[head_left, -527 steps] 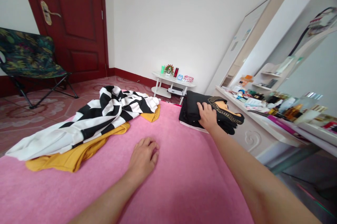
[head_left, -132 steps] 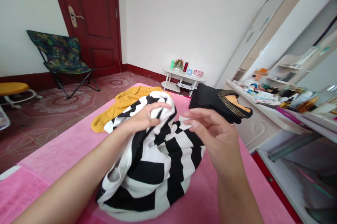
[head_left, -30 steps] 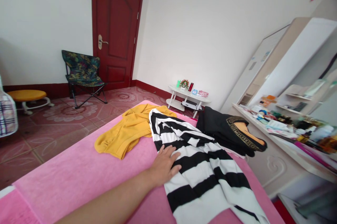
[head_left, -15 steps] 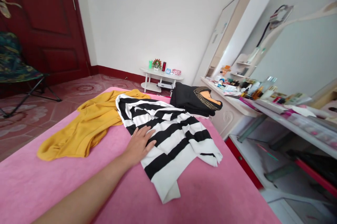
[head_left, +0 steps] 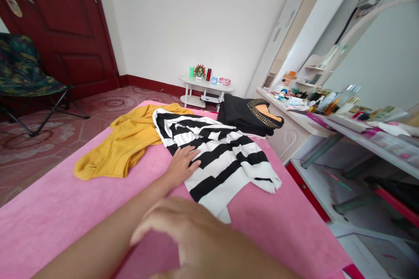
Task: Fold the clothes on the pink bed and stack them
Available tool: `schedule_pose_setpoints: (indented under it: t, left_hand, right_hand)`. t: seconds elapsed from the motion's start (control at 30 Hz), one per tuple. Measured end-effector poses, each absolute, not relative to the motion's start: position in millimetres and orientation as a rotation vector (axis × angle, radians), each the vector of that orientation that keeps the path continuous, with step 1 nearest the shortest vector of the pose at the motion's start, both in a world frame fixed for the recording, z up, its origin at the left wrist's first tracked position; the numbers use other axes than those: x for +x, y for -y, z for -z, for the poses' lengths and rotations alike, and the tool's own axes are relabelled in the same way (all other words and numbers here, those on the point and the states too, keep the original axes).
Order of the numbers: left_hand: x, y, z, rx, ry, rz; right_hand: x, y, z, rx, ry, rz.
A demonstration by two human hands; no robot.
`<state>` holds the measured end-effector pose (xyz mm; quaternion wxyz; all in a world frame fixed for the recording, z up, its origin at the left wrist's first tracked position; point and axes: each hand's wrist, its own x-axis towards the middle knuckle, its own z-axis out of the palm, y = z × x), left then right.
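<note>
My left hand lies flat with fingers spread on the left edge of a black-and-white striped garment, which is spread out over the pink bed cover. My right hand is close to the camera at the bottom, blurred, back side up, with nothing visible in it. It hovers above the pink cover, short of the striped garment's near corner. A crumpled yellow garment lies to the left, partly under the striped one. A folded black garment with gold trim sits at the bed's far right corner.
A white dresser crowded with bottles and a mirror runs along the right side of the bed. A small white table with small items stands by the far wall. A folding chair and a dark red door are at left.
My right hand has come into view at the bottom, near the camera. My left hand stays flat on the striped garment. The view has shifted slightly.
</note>
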<state>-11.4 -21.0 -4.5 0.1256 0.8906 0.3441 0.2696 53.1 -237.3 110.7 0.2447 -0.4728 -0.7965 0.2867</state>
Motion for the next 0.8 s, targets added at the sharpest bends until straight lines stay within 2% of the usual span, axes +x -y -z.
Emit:
schedule_pose_setpoints:
  t: [0.17, 0.23, 0.3, 0.47, 0.63, 0.8]
  left_hand:
    - [-12, 21, 3, 2.529, -0.988, -0.824]
    - [-12, 21, 1, 2.493, -0.969, -0.868]
    - [-13, 21, -1, 2.406, -0.988, -0.976]
    - [-28, 9, -3, 2.074, -1.37, -1.42]
    - [-36, -1, -4, 2.01, -1.749, -1.15]
    - [-19, 2, -11, 2.16, -1.818, -0.955]
  right_hand:
    - [95, 179, -78, -1.94, 2.15, -0.406]
    - [113, 166, -59, -2.0, 2.08, -0.323]
    - [134, 154, -44, -1.902, 1.913, -0.308]
    - [190, 121, -23, -1.528, 0.881, -0.546]
    - [207, 110, -8, -1.341, 0.568, -0.578]
    - [197, 115, -7, -1.191, 0.462, -0.656]
